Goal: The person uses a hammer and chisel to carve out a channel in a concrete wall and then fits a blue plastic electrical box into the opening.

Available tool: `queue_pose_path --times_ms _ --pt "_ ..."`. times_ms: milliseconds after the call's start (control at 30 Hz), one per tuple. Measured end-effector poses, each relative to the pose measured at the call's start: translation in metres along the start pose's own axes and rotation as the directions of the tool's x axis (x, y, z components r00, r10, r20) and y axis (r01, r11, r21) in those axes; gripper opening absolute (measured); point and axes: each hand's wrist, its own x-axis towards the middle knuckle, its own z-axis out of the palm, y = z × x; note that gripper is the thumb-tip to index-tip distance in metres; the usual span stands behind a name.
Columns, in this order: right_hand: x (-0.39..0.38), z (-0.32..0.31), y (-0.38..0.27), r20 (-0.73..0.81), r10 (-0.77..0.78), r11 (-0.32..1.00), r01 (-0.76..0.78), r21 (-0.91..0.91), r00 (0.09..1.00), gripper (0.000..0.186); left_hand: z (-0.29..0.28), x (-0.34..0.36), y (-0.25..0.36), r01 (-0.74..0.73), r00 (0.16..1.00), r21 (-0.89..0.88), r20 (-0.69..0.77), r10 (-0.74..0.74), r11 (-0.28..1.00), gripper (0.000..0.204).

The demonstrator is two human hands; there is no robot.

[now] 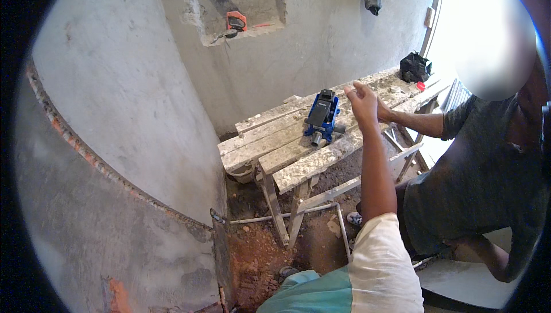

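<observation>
My right arm, in a white and teal sleeve, reaches up from the lower edge. My right hand is raised over the plank bench, its visible fingers apart and with nothing seen in them. Just behind it is a co-worker's hand; whether the two touch cannot be made out. To the left of my hand, on the planks, sits a blue and black tool with grey round ends, resembling a floor jack. My left hand is out of view.
A co-worker in a dark shirt stands at the right. A black plastic bag and a red lid lie at the bench's far end. An orange and black tool rests in the wall niche. A white pipe crosses the dirt floor.
</observation>
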Motion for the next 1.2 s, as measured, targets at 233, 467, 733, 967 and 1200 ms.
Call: queue_pose_path --times_ms 233,467,733,967,1200 --pt "-0.249 0.005 -0.137 0.492 -0.135 0.987 0.07 0.147 0.86 0.019 -0.023 0.02 -0.031 -0.55 0.831 -0.183 -0.026 0.555 0.815 0.068" --pt "-0.482 -0.002 -0.232 0.906 -0.418 0.882 -0.212 0.422 0.065 0.05 -0.056 -0.017 0.021 -0.146 0.931 -0.779 0.1 0.352 0.609 0.046" --pt "-0.529 -0.043 -0.289 0.963 -0.249 0.864 -0.473 0.173 -0.102 0.049 -0.116 -0.039 -0.005 -0.042 0.837 -0.855 0.252 0.486 0.516 0.037" --pt "-0.552 -0.066 -0.315 0.955 -0.268 0.718 -0.635 0.284 0.124 0.034 -0.187 0.003 -0.042 0.258 0.867 -0.907 0.37 0.334 0.334 0.029" --pt "-0.557 -0.047 -0.308 0.697 -0.498 0.636 -0.329 0.698 0.516 0.061 -0.22 0.018 0.004 0.483 0.759 -0.876 0.417 0.5 -0.004 0.034"
